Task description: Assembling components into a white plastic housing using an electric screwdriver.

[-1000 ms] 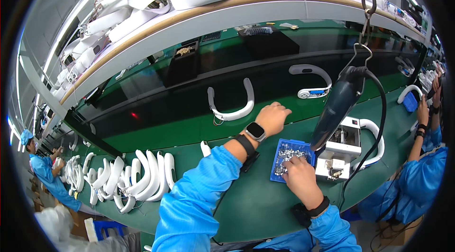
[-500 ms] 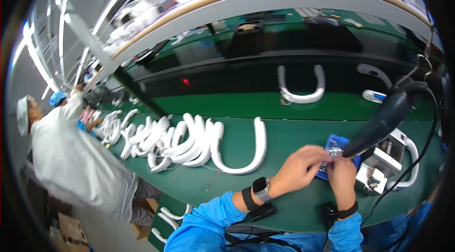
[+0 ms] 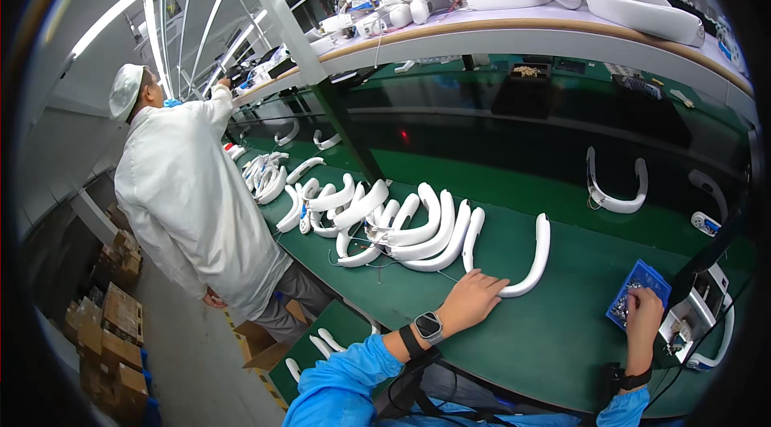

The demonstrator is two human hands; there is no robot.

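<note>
We see the left hand (image 3: 474,297) lying palm down on the green work mat (image 3: 562,331), fingers spread loosely and not closed on anything; its fingertips touch the near bend of a white U-shaped plastic band (image 3: 536,254) that lies flat on the mat, the rightmost of its kind near us. A dark wristwatch (image 3: 428,326) sits on that wrist above a blue sleeve (image 3: 345,383).

To the right, the right hand (image 3: 644,308) rests at the near edge of a small blue tray of tiny metal parts (image 3: 637,292), fingers curled down toward it; we cannot tell whether it pinches a part. Just right of the tray stands a white fixture block (image 3: 697,307), partly cut off by the frame's dark rim.

Left of the touched band lies a pile of similar white curved bands (image 3: 401,222), overlapping one another. Farther off, to the right, a single white band (image 3: 614,186) lies apart on the mat. Above, a pale shelf (image 3: 514,30) carries more white parts.

At the far left a person in a white coat and cap (image 3: 189,202) stands by the bench, back toward us.
</note>
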